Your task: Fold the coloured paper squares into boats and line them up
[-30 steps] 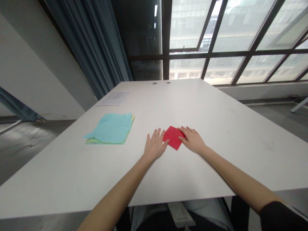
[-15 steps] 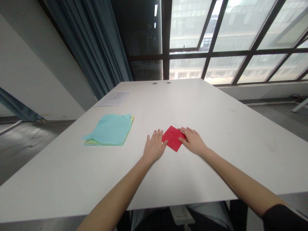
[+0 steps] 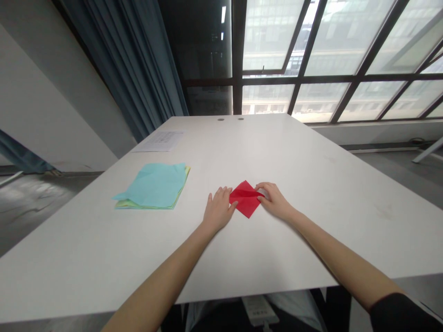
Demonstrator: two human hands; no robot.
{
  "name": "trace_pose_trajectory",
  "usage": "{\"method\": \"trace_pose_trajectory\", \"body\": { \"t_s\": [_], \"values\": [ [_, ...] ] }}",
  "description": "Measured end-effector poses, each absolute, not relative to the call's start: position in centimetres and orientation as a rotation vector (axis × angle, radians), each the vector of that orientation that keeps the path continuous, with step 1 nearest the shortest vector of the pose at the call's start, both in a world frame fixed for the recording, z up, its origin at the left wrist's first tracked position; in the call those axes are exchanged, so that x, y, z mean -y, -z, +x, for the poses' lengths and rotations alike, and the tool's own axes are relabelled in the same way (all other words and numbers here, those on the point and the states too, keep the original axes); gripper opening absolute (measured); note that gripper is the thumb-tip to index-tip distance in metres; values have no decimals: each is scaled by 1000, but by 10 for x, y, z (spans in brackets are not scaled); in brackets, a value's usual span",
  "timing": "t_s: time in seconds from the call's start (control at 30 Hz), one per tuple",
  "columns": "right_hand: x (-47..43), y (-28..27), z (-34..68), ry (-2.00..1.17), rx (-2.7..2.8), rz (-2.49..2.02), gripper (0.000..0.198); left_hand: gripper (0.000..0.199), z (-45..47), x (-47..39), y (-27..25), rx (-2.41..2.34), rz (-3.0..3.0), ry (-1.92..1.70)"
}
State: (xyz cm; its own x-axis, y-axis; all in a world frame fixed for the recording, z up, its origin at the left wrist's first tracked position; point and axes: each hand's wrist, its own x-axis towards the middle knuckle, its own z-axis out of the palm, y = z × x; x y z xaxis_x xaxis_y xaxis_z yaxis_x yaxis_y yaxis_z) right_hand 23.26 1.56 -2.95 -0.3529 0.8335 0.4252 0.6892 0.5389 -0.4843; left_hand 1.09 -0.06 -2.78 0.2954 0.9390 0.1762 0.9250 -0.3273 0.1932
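A small square of red paper [image 3: 246, 205] lies on the white table, turned with one corner towards me. Its upper layer bulges up in a ridge across the middle. At its left corner, my left hand [image 3: 218, 210] rests open on the table, thumb apart from the fingers and its tip touching the paper. My right hand [image 3: 275, 201] has thumb and forefinger closed on the right corner, at the end of the raised ridge. Part of each side corner is hidden by the fingers.
Left of my hands lies a stack of larger coloured sheets [image 3: 155, 184], light blue on top with yellow-green edges below. Farther back is a printed white sheet [image 3: 159, 141]. The white table [image 3: 294, 244] has its near edge just before my body.
The red paper lay flat before; now a ridge stands up across it. My right hand has drawn its fingers in onto the right corner. My left fingers are slightly more bent.
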Motion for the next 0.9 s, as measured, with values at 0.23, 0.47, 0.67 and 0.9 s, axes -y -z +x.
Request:
{"method": "trace_pose_trajectory", "body": {
  "t_s": [0.23,0.47,0.67,0.9],
  "values": [
    [-20,31,232,-357,2149,-1148,15,32,3,-8,30,-1661,2491,-635],
    [-16,25,231,-306,2219,-1097,15,17,-1,-18,28,-1497,2529,-818],
    [-15,20,234,-296,2301,-1060,14,20,-3,-22,26,-1456,2618,-708],
    [-13,18,233,-328,2449,-1073,24,31,-7,-20,18,-1467,2628,-558]
  ]
}}
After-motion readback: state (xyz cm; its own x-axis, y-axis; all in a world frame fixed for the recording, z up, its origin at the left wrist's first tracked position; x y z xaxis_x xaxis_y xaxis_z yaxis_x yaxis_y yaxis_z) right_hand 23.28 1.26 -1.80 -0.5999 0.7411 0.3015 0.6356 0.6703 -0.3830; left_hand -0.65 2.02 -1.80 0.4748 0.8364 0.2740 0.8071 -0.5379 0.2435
